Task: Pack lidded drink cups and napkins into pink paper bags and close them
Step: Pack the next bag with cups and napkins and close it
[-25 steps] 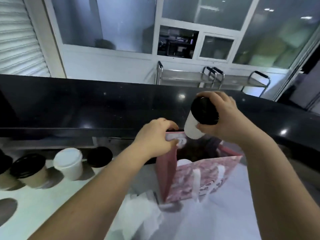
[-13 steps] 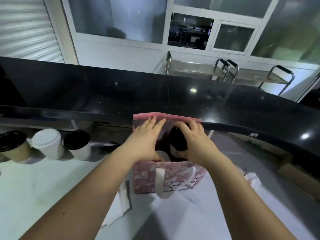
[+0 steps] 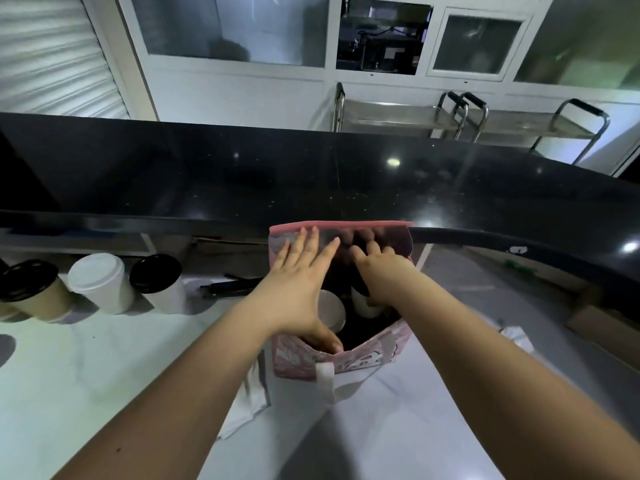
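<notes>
A pink patterned paper bag (image 3: 363,362) with white handles stands open on the white worktop. Inside it, on the left, sits a cup with a white lid (image 3: 334,315). My left hand (image 3: 298,289) lies spread flat over the bag's left side, fingers against the far wall and thumb at the near edge. My right hand (image 3: 377,271) reaches down into the bag and covers the top of a white cup (image 3: 363,304); its lid is hidden under my palm. White napkins (image 3: 249,403) lie beside the bag under my left forearm.
Three lidded cups stand at the left: a brown one with a black lid (image 3: 31,292), a white one (image 3: 100,282), a white one with a black lid (image 3: 159,282). A raised black counter (image 3: 311,178) runs behind the bag. Another napkin (image 3: 516,337) lies at the right.
My right hand has lowered the black-lidded cup from above the bag down inside it. My left hand went from gripping the bag's rim to lying spread against its side.
</notes>
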Tool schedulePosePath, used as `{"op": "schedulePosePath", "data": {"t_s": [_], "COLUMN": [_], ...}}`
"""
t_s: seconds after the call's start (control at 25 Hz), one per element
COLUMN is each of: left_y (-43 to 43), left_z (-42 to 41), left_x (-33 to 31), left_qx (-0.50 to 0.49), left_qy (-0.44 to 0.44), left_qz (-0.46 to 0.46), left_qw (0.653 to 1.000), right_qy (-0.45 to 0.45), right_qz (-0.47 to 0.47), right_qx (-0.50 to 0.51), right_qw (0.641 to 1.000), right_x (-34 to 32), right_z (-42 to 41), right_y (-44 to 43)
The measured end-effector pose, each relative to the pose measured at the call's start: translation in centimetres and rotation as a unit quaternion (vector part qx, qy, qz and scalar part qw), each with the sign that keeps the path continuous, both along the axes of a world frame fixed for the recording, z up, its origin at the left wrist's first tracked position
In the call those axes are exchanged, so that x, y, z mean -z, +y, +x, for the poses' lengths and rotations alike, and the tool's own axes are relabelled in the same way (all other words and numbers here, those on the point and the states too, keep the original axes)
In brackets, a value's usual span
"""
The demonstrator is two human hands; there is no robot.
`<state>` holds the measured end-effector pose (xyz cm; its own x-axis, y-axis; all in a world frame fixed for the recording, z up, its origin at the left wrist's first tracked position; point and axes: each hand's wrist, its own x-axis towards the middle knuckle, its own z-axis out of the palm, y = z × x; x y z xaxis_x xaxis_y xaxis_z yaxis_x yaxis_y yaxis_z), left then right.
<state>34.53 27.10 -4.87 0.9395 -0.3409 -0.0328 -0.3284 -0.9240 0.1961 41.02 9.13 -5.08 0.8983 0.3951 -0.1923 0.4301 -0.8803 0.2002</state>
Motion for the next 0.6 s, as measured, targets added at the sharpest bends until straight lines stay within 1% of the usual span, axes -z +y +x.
{"op": "schedulePosePath", "data": {"t_s": [0.12, 0.28, 0.44, 0.52, 0.6], "left_y": [0.1, 0.3, 0.3, 0.3, 0.3], "left_z": [0.0, 0.1, 0.2, 0.1, -0.1], "left_x": [0.0, 0.4, 0.5, 0.5, 0.6], "left_qx": [0.0, -0.004, -0.016, -0.024, -0.026], "left_qy": [-0.001, -0.01, -0.023, -0.02, -0.026], "left_qz": [-0.006, -0.016, -0.01, -0.009, -0.002], "left_qw": [1.0, 1.0, 1.0, 0.999, 0.999], "right_qy": [-0.004, 0.037, 0.046, 0.062, 0.084], "right_qz": [0.035, 0.053, 0.078, 0.078, 0.059], "right_qx": [0.002, -0.014, -0.028, -0.028, -0.029], "right_qw": [0.999, 0.998, 0.995, 0.995, 0.994], "right_x": [0.9, 3.0, 4.4, 5.2, 6.2], "right_z": [0.9, 0.4, -0.4, -0.9, -1.4], "right_y": [-0.1, -0.6, -1.7, -1.9, -1.9]}}
